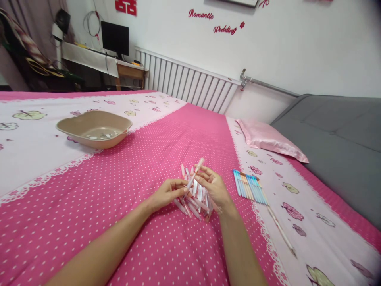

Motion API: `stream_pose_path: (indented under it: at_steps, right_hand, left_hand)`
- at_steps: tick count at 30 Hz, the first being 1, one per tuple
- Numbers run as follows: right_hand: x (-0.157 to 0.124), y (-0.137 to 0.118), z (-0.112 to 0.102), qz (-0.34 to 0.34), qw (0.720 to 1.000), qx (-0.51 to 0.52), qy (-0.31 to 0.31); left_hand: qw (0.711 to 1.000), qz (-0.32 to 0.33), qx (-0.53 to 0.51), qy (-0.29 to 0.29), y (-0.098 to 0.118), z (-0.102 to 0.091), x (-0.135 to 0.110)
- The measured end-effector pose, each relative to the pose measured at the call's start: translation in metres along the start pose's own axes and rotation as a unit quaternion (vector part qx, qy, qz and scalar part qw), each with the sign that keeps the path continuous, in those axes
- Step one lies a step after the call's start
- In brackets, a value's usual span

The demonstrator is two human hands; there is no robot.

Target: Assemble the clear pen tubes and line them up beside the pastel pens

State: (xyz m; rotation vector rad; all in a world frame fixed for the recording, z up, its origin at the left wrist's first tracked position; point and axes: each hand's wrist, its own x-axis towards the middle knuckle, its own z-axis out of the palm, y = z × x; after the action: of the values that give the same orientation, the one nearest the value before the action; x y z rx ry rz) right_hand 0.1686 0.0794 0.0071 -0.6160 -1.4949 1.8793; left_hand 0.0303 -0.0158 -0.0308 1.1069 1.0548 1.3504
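My left hand (170, 194) pinches the lower end of a slim, pale pink pen (193, 175) between thumb and fingers. Higher up, my right hand (214, 186) grips the same pen, which slants with its upper end away from me. Under and between the hands lies a loose pile of pale pink and whitish pens (195, 207), partly hidden by my right hand. Right of that hand, blue and peach pens (248, 187) lie side by side in a row. A longer, thin, pale stick with a dark pointed tip (282, 229) extends from the row towards me.
A beige plastic basin (92, 129) with small whitish pieces inside stands on the bed at left. The pink dotted bedspread (166, 151) spreads around my hands. At right are a pink pillow (270, 139) and a grey headboard (333, 131). A desk with a monitor (115, 38) stands behind.
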Motion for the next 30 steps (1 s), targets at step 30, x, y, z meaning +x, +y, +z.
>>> stream_pose_path:
  at_steps: [30]
  right_hand:
    - [-0.0009, -0.0007, 0.0015, -0.014, 0.999, -0.017, -0.023]
  left_hand:
    - [0.999, 0.017, 0.031, -0.021, -0.0005, -0.0021, 0.0002]
